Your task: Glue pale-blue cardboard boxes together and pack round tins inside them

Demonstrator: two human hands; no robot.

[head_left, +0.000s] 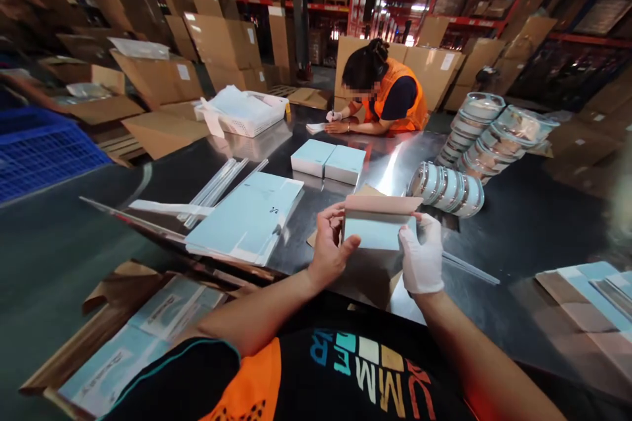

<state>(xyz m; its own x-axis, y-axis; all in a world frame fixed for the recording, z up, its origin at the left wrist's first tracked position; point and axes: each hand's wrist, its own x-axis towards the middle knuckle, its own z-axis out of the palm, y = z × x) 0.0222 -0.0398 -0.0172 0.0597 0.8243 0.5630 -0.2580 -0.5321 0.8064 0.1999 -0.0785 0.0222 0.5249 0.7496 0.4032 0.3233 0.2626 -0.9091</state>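
Above the table's near side, my bare left hand (333,247) and my white-gloved right hand (423,253) grip a light-blue cardboard box (375,230) by its two sides. A brownish flap (382,204) rises along its far edge. My left thumb lies near the front corner; part of the fingers is hidden behind the box. Beyond it stand two light-blue blocks (328,159), side by side, with white sides. Left of my hands lies a larger light-blue flat stack (247,217) with a dark handwritten mark on top.
Clear strips (217,187) lie beside the flat stack. A white basket (247,112) stands far left; rolls of tape (447,189) stand right. Across the metal table (276,145), a co-worker in an orange vest (407,89) writes. An open carton (143,335) sits below left.
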